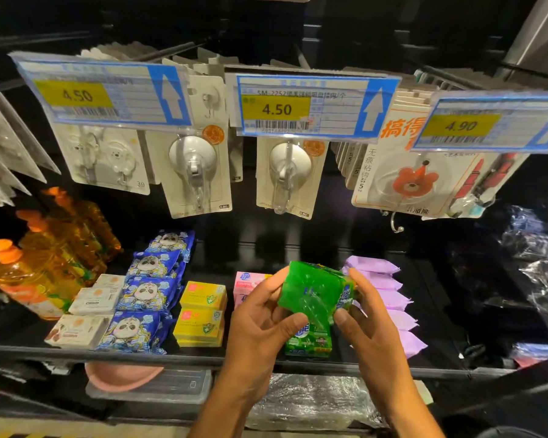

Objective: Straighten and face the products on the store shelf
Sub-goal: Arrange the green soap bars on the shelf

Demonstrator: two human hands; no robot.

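Observation:
Both my hands hold a green plastic-wrapped soap pack (314, 290) above the black shelf (140, 355). My left hand (260, 327) grips its left side and bottom, and my right hand (367, 314) grips its right end. The pack is tilted, with its plain green face toward me. Below it a second green pack (309, 341) stands near the shelf's front edge. A pink soap box (246, 284) sits just left of my hands, partly hidden. Purple packets (389, 298) run in a row on the right.
Yellow soap boxes (203, 311), blue panda packets (149, 292), white soap boxes (86, 317) and orange bottles (45, 263) fill the shelf's left half. Carded hooks (193, 172) and price tags (298, 105) hang above. Black wrapped goods (535, 263) lie at right.

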